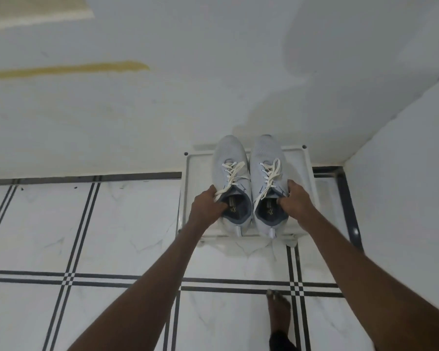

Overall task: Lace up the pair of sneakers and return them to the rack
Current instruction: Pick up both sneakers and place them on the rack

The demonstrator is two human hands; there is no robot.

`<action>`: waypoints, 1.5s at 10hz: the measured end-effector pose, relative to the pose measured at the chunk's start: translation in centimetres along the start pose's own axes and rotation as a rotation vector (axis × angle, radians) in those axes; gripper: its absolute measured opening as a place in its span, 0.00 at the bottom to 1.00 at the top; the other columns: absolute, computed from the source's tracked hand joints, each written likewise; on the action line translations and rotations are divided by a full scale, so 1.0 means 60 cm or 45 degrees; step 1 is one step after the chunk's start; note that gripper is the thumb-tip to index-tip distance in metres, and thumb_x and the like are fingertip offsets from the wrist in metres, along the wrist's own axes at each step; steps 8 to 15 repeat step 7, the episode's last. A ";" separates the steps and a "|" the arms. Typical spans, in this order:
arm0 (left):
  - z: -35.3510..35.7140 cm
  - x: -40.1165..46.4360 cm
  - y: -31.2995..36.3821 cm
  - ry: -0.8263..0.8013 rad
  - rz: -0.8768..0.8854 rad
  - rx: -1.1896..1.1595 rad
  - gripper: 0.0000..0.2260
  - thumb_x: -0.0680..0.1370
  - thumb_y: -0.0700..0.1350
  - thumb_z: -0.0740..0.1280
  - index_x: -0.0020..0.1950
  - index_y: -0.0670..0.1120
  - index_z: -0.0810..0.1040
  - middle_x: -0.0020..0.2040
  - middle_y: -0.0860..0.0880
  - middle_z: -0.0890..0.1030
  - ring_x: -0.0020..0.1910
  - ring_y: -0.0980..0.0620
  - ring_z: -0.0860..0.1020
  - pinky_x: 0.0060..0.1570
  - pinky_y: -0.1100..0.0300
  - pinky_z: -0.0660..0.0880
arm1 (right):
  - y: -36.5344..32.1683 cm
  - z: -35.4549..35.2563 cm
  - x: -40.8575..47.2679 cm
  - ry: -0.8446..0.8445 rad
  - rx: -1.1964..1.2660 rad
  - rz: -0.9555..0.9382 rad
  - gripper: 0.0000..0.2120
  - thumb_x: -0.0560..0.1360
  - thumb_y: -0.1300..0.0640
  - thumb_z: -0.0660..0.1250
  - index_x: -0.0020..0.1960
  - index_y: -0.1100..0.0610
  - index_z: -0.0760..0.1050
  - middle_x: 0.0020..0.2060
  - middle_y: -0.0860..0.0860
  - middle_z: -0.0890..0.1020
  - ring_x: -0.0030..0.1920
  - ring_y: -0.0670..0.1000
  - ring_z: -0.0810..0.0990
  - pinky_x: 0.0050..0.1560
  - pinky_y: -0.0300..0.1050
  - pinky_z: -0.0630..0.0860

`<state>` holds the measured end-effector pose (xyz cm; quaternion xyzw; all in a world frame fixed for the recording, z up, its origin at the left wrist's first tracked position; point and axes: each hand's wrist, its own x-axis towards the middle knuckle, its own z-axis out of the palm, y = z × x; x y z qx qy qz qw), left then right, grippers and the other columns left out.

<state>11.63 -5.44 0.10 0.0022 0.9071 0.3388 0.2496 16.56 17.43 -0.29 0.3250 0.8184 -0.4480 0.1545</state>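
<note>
Sneakers side by side on the top shelf of a white rack (193, 173), toes toward the wall (137, 110), heels toward the person. Left sneaker (230, 158) and right sneaker (266, 153) touch or nearly touch along their inner edges. Laces are threaded through the eyelets on both; loose ends trail toward the collars, and no tied bow can be made out.

Left hand (207, 205) is closed on the outer collar of the left sneaker, thumb hooked inside the opening, fingers wrapped outside. Right hand (295, 200) mirrors it on the right sneaker's outer collar. Gripping at the collar likely gives one-handed control of each shoe, and lets both be set down together as a pair (heels out also makes them easy to take next time).

Whether the soles fully rest on the shelf or hover just above it cannot be told. Judged stage: the return to the rack, near the end, with release remaining.

Rack stands in a corner on tiled floor (112, 224). A bare foot (278, 307) shows low in view.
</note>
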 end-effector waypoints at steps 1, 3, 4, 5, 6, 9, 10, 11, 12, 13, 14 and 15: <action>0.048 0.063 -0.015 0.006 -0.030 0.028 0.19 0.64 0.51 0.62 0.50 0.41 0.75 0.42 0.43 0.82 0.42 0.42 0.78 0.38 0.56 0.69 | 0.033 0.020 0.067 -0.019 -0.014 0.044 0.14 0.71 0.65 0.67 0.56 0.63 0.71 0.51 0.60 0.79 0.49 0.58 0.77 0.46 0.49 0.74; 0.117 0.152 -0.049 0.005 -0.095 0.085 0.15 0.67 0.47 0.65 0.51 0.41 0.74 0.43 0.43 0.82 0.43 0.41 0.78 0.41 0.54 0.71 | 0.077 0.050 0.163 -0.054 -0.044 0.057 0.16 0.71 0.62 0.69 0.57 0.62 0.72 0.51 0.60 0.79 0.52 0.60 0.78 0.52 0.53 0.76; 0.125 0.169 -0.059 -0.023 -0.093 0.116 0.14 0.68 0.46 0.66 0.51 0.41 0.74 0.44 0.42 0.82 0.43 0.41 0.78 0.41 0.55 0.71 | 0.088 0.060 0.181 -0.083 -0.057 0.077 0.16 0.72 0.61 0.70 0.58 0.61 0.72 0.52 0.59 0.79 0.52 0.59 0.78 0.51 0.51 0.76; 0.125 0.171 -0.068 -0.066 -0.106 0.141 0.14 0.72 0.43 0.68 0.56 0.40 0.74 0.48 0.41 0.82 0.47 0.40 0.79 0.45 0.52 0.74 | 0.093 0.068 0.188 -0.132 -0.100 0.102 0.21 0.72 0.58 0.71 0.62 0.60 0.71 0.57 0.59 0.79 0.56 0.60 0.78 0.56 0.51 0.76; 0.125 0.161 -0.066 -0.077 -0.112 0.162 0.16 0.74 0.47 0.69 0.57 0.39 0.73 0.49 0.40 0.80 0.49 0.40 0.78 0.45 0.54 0.72 | 0.076 0.058 0.184 -0.208 -0.136 0.153 0.29 0.72 0.54 0.73 0.70 0.60 0.67 0.65 0.58 0.76 0.64 0.60 0.75 0.64 0.53 0.73; 0.102 0.141 -0.038 0.010 0.001 0.247 0.21 0.74 0.51 0.68 0.62 0.41 0.73 0.54 0.40 0.78 0.55 0.40 0.77 0.51 0.51 0.75 | 0.029 0.036 0.145 -0.133 -0.218 0.114 0.23 0.75 0.55 0.69 0.67 0.61 0.69 0.63 0.60 0.77 0.62 0.62 0.76 0.60 0.51 0.73; 0.102 0.141 -0.038 0.010 0.001 0.247 0.21 0.74 0.51 0.68 0.62 0.41 0.73 0.54 0.40 0.78 0.55 0.40 0.77 0.51 0.51 0.75 | 0.029 0.036 0.145 -0.133 -0.218 0.114 0.23 0.75 0.55 0.69 0.67 0.61 0.69 0.63 0.60 0.77 0.62 0.62 0.76 0.60 0.51 0.73; 0.102 0.141 -0.038 0.010 0.001 0.247 0.21 0.74 0.51 0.68 0.62 0.41 0.73 0.54 0.40 0.78 0.55 0.40 0.77 0.51 0.51 0.75 | 0.029 0.036 0.145 -0.133 -0.218 0.114 0.23 0.75 0.55 0.69 0.67 0.61 0.69 0.63 0.60 0.77 0.62 0.62 0.76 0.60 0.51 0.73; 0.102 0.141 -0.038 0.010 0.001 0.247 0.21 0.74 0.51 0.68 0.62 0.41 0.73 0.54 0.40 0.78 0.55 0.40 0.77 0.51 0.51 0.75 | 0.029 0.036 0.145 -0.133 -0.218 0.114 0.23 0.75 0.55 0.69 0.67 0.61 0.69 0.63 0.60 0.77 0.62 0.62 0.76 0.60 0.51 0.73; 0.102 0.141 -0.038 0.010 0.001 0.247 0.21 0.74 0.51 0.68 0.62 0.41 0.73 0.54 0.40 0.78 0.55 0.40 0.77 0.51 0.51 0.75 | 0.029 0.036 0.145 -0.133 -0.218 0.114 0.23 0.75 0.55 0.69 0.67 0.61 0.69 0.63 0.60 0.77 0.62 0.62 0.76 0.60 0.51 0.73; 0.102 0.141 -0.038 0.010 0.001 0.247 0.21 0.74 0.51 0.68 0.62 0.41 0.73 0.54 0.40 0.78 0.55 0.40 0.77 0.51 0.51 0.75 | 0.029 0.036 0.145 -0.133 -0.218 0.114 0.23 0.75 0.55 0.69 0.67 0.61 0.69 0.63 0.60 0.77 0.62 0.62 0.76 0.60 0.51 0.73; 0.102 0.141 -0.038 0.010 0.001 0.247 0.21 0.74 0.51 0.68 0.62 0.41 0.73 0.54 0.40 0.78 0.55 0.40 0.77 0.51 0.51 0.75 | 0.029 0.036 0.145 -0.133 -0.218 0.114 0.23 0.75 0.55 0.69 0.67 0.61 0.69 0.63 0.60 0.77 0.62 0.62 0.76 0.60 0.51 0.73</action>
